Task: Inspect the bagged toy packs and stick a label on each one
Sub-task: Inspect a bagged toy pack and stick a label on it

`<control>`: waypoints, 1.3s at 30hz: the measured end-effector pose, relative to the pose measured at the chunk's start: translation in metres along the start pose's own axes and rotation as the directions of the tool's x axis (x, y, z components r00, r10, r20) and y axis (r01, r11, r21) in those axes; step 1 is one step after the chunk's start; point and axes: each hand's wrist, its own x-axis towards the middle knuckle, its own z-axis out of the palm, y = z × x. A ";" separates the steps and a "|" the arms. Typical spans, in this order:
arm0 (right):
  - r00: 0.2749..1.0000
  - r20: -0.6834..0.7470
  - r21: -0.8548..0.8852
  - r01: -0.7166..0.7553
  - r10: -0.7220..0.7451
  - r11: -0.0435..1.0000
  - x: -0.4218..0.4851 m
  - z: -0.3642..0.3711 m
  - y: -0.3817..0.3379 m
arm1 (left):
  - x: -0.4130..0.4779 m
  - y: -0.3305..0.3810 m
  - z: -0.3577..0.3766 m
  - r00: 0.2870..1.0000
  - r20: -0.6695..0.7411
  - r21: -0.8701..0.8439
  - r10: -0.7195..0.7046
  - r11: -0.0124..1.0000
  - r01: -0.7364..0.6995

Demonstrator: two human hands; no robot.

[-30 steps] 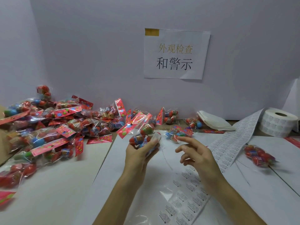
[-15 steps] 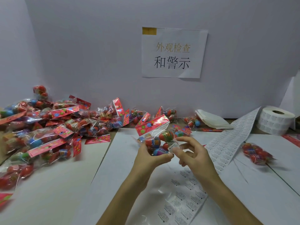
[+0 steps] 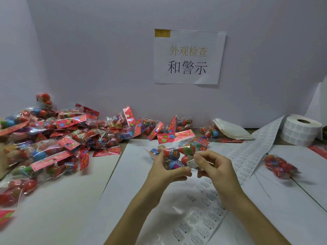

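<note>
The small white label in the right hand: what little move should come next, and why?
Probably press the label flat onto the toy pack and rub it down. The right hand pinches the label right at the pack's front, while the left hand grips the pack from below and holds it up, so it looks lined up for sticking.

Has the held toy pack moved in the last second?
Yes. The toy pack has shifted right, toward the label strip, meeting the label pinched in the right hand.
</note>
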 end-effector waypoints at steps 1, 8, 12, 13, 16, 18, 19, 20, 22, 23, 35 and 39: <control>1.000 -0.004 -0.023 0.015 -0.015 1.000 0.000 0.000 0.000 | 0.000 0.000 0.001 1.000 0.005 0.012 0.009 1.000 -0.009; 0.995 0.093 -0.160 0.033 -0.018 0.987 0.000 0.004 0.004 | -0.001 -0.001 0.003 0.992 -0.112 0.051 0.052 0.998 -0.046; 0.991 0.132 -0.062 0.011 -0.003 0.998 0.001 0.002 0.000 | -0.001 0.003 -0.001 0.996 -0.090 -0.014 0.019 1.000 -0.020; 0.989 0.145 -0.035 0.001 0.004 0.999 0.002 0.001 -0.001 | -0.001 0.003 -0.002 0.997 -0.080 -0.029 0.005 1.000 -0.007; 0.986 0.167 0.008 -0.022 0.020 1.000 0.002 -0.002 0.000 | 0.000 0.003 -0.004 0.997 -0.080 -0.042 -0.014 0.999 0.010; 0.985 0.171 0.019 -0.037 0.033 0.999 0.003 -0.002 0.001 | 0.001 0.002 -0.004 0.995 -0.095 -0.033 -0.016 0.999 0.013; 0.986 0.164 0.017 -0.040 0.037 0.999 0.002 -0.001 0.002 | 0.002 0.002 -0.003 0.994 -0.105 -0.015 -0.014 1.000 0.012; 0.988 0.150 0.010 -0.042 0.040 0.999 0.002 0.001 0.001 | 0.002 0.001 -0.002 0.994 -0.113 0.010 -0.003 1.000 0.005; 0.993 0.109 -0.040 -0.035 0.039 0.999 0.001 0.003 0.002 | 0.001 0.000 0.000 0.994 -0.107 0.064 0.032 0.998 -0.025; 0.995 0.094 -0.070 -0.028 0.034 0.997 0.001 0.004 0.002 | 0.000 -0.001 0.000 0.994 -0.100 0.080 0.041 0.996 -0.033; 0.987 0.150 -0.013 -0.051 0.052 0.999 0.002 0.002 0.004 | 0.000 -0.001 0.000 0.995 -0.098 0.063 0.031 0.998 -0.025; 0.985 0.167 -0.025 -0.035 0.039 0.999 0.002 0.002 0.003 | -0.003 0.004 -0.001 0.995 -0.098 0.040 0.030 0.999 -0.026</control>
